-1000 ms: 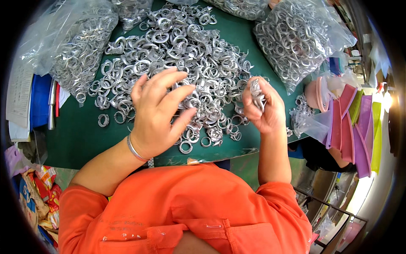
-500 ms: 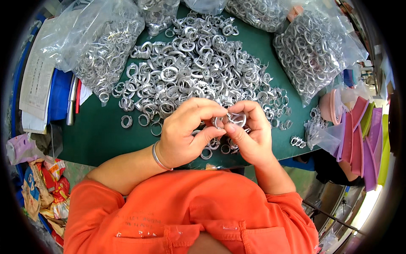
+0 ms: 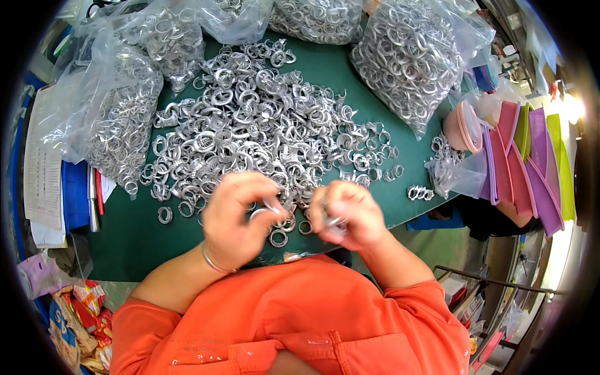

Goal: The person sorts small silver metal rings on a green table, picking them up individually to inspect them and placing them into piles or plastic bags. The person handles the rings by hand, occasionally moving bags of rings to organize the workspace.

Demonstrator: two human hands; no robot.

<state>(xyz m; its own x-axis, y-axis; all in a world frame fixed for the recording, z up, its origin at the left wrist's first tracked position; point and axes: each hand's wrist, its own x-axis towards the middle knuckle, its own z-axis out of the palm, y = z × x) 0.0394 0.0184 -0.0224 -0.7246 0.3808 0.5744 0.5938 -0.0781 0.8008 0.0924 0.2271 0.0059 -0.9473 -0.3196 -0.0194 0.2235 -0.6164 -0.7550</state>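
Observation:
A wide heap of silver-coloured metal rings (image 3: 250, 119) covers the middle of the green tabletop (image 3: 137, 250). At the near edge of the heap my left hand (image 3: 236, 215) is curled, a silver ring (image 3: 272, 205) pinched between thumb and fingers. To its right my right hand (image 3: 350, 215) is closed around silver rings (image 3: 336, 224) that poke out under the fingers; motion blur hides how many. The hands are apart. A few loose rings (image 3: 279, 237) lie on the table between them.
Clear plastic bags of rings (image 3: 409, 62) stand along the back, another bag (image 3: 122, 119) at the left. On the right are a small ring cluster (image 3: 420, 193), a pink tub (image 3: 461, 128) and coloured plastic bins (image 3: 515, 156). A blue tray (image 3: 75, 194) sits at the left edge.
My hands, together over rings half a second ago, have moved apart, each with metal in its fingers. The view has shifted, so the heap now appears farther left.

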